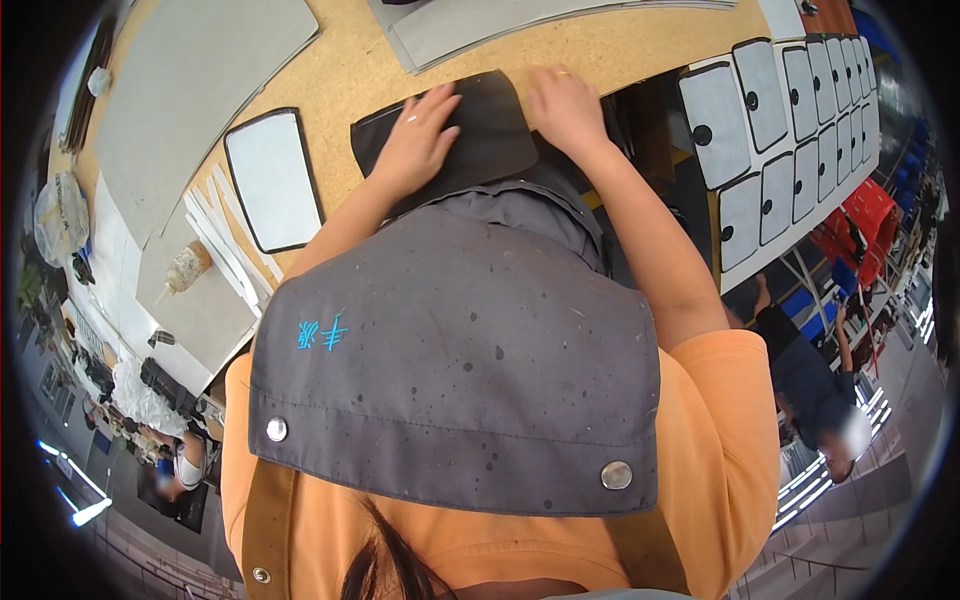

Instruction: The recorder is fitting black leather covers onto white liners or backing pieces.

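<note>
A black flat piece [488, 128], like leather or coated sheet, lies at the table's near edge, against my grey apron. My left hand [416, 140] rests flat on its left part with the fingers spread. Just beyond the piece's right edge, my right hand [568, 112] lies on the tabletop, fingers stretched out and slightly blurred, holding nothing that I can see. A pale panel with a black border [272, 180] lies to the left of the black piece.
Large grey sheets [200, 80] cover the left of the tan table [355, 55]. White strips [222, 240] and a glue-like bottle [186, 268] lie nearer. At right, a white board [745, 262] carries several black-edged pale panels. Other people are at both sides.
</note>
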Tool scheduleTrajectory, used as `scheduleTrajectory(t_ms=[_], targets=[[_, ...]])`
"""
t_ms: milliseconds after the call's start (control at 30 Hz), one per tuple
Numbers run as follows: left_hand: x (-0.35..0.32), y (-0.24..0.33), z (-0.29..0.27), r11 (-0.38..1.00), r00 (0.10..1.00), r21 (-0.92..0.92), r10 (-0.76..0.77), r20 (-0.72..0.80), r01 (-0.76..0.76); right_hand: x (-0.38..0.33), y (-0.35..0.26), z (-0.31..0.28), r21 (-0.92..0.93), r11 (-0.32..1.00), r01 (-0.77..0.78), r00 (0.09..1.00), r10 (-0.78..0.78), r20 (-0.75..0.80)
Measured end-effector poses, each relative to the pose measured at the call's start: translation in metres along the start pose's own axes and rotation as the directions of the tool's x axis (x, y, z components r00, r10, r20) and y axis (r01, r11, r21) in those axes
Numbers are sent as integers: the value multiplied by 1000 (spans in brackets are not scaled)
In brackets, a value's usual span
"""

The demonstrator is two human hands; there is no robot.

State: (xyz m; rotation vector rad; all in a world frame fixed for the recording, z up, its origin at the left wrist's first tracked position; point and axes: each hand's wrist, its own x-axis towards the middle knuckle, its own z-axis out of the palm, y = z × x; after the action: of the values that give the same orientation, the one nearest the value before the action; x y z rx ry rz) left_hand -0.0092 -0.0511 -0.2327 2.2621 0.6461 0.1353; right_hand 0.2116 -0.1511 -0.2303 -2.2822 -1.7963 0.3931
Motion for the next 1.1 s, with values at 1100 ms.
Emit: scheduleTrajectory(t_ms=[1100], targets=[[49, 28, -99, 990, 966, -142, -54, -253, 18, 62, -73, -22, 511, 838, 188, 931, 14, -366]])
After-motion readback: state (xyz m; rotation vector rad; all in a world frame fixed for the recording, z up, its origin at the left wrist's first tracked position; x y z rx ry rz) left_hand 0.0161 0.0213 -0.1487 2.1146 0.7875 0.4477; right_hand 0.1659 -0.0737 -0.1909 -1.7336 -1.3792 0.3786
